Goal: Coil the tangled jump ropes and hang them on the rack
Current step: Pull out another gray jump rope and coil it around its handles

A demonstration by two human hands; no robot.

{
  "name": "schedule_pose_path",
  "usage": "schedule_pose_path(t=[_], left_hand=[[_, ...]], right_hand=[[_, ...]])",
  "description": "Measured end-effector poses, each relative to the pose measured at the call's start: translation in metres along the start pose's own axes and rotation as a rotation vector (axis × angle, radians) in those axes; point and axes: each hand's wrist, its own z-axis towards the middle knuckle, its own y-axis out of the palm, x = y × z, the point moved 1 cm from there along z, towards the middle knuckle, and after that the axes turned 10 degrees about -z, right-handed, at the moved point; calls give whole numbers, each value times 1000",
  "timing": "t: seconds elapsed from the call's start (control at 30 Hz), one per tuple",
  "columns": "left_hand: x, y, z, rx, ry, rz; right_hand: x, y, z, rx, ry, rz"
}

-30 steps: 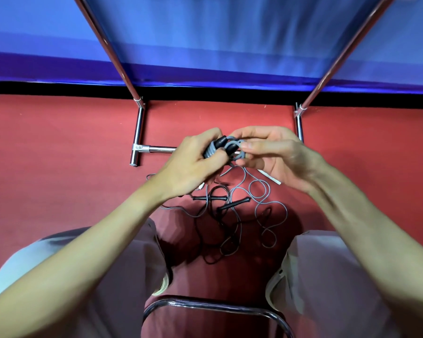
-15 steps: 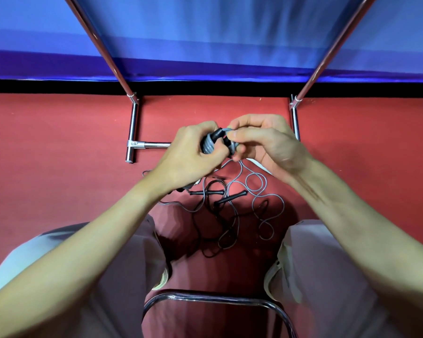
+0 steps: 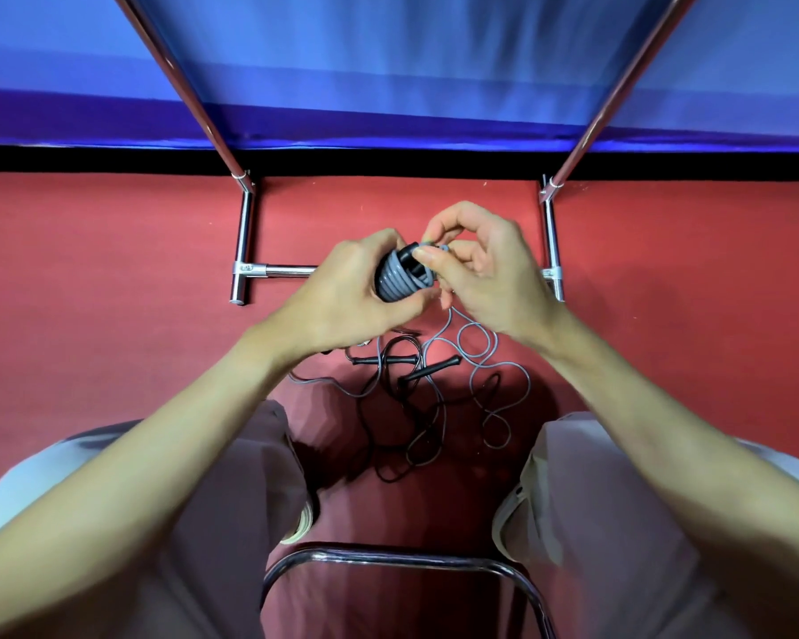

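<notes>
My left hand [image 3: 342, 292] grips a tight coil of grey jump rope [image 3: 400, 279] wound round black handles. My right hand [image 3: 485, 265] pinches the grey cord at the top of that coil between thumb and forefinger. The loose grey rope [image 3: 485, 371] hangs from the coil down to the red floor, where it lies in loops. A black jump rope [image 3: 402, 431] with two black handles [image 3: 427, 368] lies tangled with it between my knees. The chrome rack [image 3: 245, 251] stands just beyond my hands.
The rack's two slanted poles [image 3: 181, 80] rise in front of a blue curtain. Its feet and crossbar rest on the red carpet [image 3: 88, 315]. A chrome chair frame [image 3: 388, 558] curves between my legs at the bottom of the view.
My right hand has lifted off the coil and now pinches the cord above it. The coil in my left hand shows more grey turns. The view has shifted slightly.
</notes>
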Motion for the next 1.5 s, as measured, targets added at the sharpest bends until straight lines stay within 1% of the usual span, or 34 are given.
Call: schedule_pose_path(t=[0.07,0.13,0.23,0.3,0.4,0.57,0.63,0.7,0.9,1.0,1.07,1.13,1.23,1.33,1.43,1.5], left_hand=[[-4,-4,0,-14,61,60],[-7,-6,-2,-66,88,108],[-15,-5,-7,-150,57,141],[-17,-5,-10,-176,54,161],[-20,-6,-12,-167,48,146],[-18,-7,-11,-78,39,24],[-16,-7,-10,-65,23,5],[-17,-8,-8,-52,55,58],[-25,-11,-6,-30,184,324],[-26,-13,-10,8,312,504],[-26,-13,-12,-1,383,617],[-27,-9,-15,-41,451,669],[-27,-1,-23,-121,526,675],[-30,8,-29,-205,546,696],[-34,14,-31,-279,512,686],[-36,20,-32,-343,489,675]], right_hand=[[1,1,1,-2,-15,28],[2,-2,2,-73,-12,65],[6,-5,3,-197,20,79],[8,-4,2,-224,26,33],[9,2,0,-186,33,14],[6,6,0,-100,4,-1],[6,4,1,-75,-1,18],[6,2,3,-58,-5,36],[4,8,2,-53,-73,38],[4,2,4,-123,-49,4],[5,-3,4,-182,6,-37],[6,-10,4,-250,77,-61],[5,-15,4,-354,171,-114],[8,-11,0,-445,194,-261],[13,-8,-2,-521,220,-359],[13,-10,-2,-601,220,-452]])
